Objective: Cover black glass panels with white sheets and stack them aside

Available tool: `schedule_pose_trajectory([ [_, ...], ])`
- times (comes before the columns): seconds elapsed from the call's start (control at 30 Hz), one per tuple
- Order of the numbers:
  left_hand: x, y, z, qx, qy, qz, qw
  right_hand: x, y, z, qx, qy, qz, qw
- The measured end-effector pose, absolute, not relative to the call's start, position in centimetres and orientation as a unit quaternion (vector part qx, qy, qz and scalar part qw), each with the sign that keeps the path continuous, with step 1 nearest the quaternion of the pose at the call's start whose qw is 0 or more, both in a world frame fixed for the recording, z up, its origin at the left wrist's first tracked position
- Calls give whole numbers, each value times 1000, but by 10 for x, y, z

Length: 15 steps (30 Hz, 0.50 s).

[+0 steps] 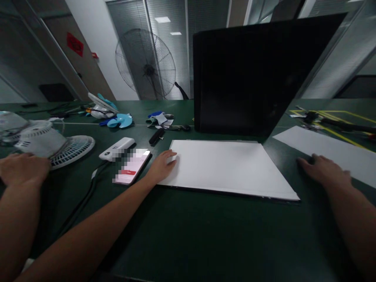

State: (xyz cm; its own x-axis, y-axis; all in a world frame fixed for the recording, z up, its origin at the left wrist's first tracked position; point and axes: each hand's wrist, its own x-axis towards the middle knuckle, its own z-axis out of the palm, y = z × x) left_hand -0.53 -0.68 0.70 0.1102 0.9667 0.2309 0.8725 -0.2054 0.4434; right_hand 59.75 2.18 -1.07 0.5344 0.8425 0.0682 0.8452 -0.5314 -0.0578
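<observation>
My left hand rests on the left edge of a flat white panel, its thumb and fingers apart over the white surface. The panel lies on the green table and has a thin dark front edge. To its right, my right hand is palm down, fingers spread, beside the near edge of a white sheet. Behind the panel a large black screen stands upright. A phone with a lit screen lies left of my left hand.
At far left another person's hand is on a white fan. A white device with a cable, blue fan blades, a small black object and cloths lie on the table. Yellow strips and cables lie at right.
</observation>
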Motion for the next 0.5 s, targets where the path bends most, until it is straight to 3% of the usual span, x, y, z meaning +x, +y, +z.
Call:
schedule_pose_trajectory([
  [0.5, -10, 1, -3, 750, 610, 233, 105, 575, 12, 9, -878, -476, -22, 52],
])
